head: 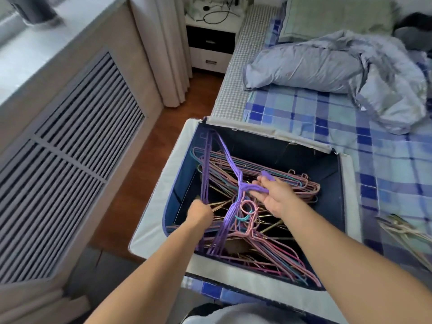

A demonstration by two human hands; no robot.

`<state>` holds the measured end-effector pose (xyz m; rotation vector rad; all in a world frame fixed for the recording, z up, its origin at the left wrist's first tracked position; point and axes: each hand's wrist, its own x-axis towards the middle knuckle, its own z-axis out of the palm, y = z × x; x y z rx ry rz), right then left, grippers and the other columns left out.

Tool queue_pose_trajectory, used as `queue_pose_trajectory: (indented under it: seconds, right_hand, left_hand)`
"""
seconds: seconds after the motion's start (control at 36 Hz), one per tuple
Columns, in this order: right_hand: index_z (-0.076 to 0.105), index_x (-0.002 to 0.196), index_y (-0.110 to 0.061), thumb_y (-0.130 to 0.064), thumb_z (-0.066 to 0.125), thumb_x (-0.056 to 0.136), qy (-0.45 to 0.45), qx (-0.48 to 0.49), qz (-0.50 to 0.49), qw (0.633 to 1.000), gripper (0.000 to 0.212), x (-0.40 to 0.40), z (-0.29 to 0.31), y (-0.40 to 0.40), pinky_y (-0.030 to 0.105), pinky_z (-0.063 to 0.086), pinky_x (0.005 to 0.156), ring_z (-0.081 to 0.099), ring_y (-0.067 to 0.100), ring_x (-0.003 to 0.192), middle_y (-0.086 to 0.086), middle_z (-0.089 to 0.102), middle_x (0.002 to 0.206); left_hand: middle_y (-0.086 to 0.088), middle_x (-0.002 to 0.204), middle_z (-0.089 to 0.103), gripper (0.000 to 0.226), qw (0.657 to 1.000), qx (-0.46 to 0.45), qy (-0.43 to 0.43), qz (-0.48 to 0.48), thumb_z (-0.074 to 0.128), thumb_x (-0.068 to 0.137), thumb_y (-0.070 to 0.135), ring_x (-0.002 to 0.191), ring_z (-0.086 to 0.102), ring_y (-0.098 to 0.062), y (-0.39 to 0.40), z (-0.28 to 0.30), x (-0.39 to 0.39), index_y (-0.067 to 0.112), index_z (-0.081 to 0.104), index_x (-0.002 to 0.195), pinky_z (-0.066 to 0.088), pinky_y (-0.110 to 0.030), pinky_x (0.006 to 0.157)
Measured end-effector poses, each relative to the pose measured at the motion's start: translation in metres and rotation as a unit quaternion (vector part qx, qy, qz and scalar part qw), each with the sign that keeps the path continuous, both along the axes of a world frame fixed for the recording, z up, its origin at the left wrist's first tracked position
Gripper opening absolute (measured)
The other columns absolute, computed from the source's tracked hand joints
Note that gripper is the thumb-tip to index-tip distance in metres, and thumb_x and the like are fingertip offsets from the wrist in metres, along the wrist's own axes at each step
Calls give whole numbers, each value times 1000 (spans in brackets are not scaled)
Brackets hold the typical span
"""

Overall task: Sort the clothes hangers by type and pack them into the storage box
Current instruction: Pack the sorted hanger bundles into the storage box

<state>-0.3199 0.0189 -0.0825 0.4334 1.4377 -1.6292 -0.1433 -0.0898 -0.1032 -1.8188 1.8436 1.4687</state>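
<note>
Purple wire hangers (228, 164), thin triangular bundle, navy fabric storage box (336, 183)

Box's (340, 183) far-right corner unobstructed
</note>
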Motion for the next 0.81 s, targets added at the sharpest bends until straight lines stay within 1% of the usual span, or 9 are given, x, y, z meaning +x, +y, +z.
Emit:
queue_pose_trajectory:
  seconds: [0.08,0.17,0.25,0.33,0.42,0.47,0.56,0.61,0.81]
  right_hand:
    - [50,120,-12,1,44,103,-15,16,15,1000,22,25,-12,4,44,52,84,72,21,60,6,63,93]
    - [62,103,-12,-4,51,99,109,168,149,968,14,41,-28,-3,33,56,53,66,20,57,11,66,91]
    - [66,99,-6,-4,51,97,221,263,228,911,15,47,-38,-20,37,61,58,69,30,65,20,69,97]
    - [61,120,-7,-16,49,101,332,366,352,795,24,51,-33,-31,30,49,69,63,31,89,16,65,115]
    - [58,124,-8,-19,44,102,425,378,477,670,28,51,-22,-33,35,44,84,57,33,110,15,58,127]
    - [56,127,-11,-16,46,100,439,366,518,637,29,47,-21,-32,42,38,103,49,34,124,14,49,137]
    - [42,144,-11,-23,38,103,401,363,493,681,43,38,-21,-30,47,30,112,33,37,137,16,32,153]
    - [30,153,-12,-37,36,104,376,365,442,728,55,30,-17,-24,46,30,114,32,38,140,17,30,155]
    - [58,137,-14,-28,53,100,361,301,338,816,40,6,13,35,35,42,106,53,25,126,8,55,140]
  left_hand:
    - [-19,124,62,33,990,-65,-81,-100,50,101,14,118,60,-39,-13,0,10,-1,50,130,46,-39,86]
    - [-19,129,63,29,968,-79,-164,-175,48,98,16,118,61,-38,-32,-23,30,-1,54,120,49,-40,92]
    - [-19,138,57,55,965,-58,-197,-164,47,96,34,126,56,-40,-42,-46,39,-4,46,137,47,-41,101]
    - [-23,155,37,80,974,-117,-136,-141,49,100,35,143,37,-42,-21,-2,28,8,3,161,36,-49,113]
    - [-15,158,33,64,965,-164,-19,-202,45,100,7,141,40,-34,-3,45,20,15,21,160,38,-42,110]
    - [-11,148,46,52,931,-207,19,-301,43,99,5,134,47,-31,8,56,24,14,42,150,42,-41,106]
    - [-5,122,60,31,877,-272,-8,-396,46,97,13,112,58,-32,17,56,44,16,61,125,52,-43,86]
    - [-4,123,58,34,853,-282,-68,-433,46,97,15,112,56,-32,22,58,58,16,58,128,50,-43,86]
    - [-4,119,62,37,848,-301,-37,-435,45,99,12,105,57,-27,30,64,51,19,60,133,52,-38,82]
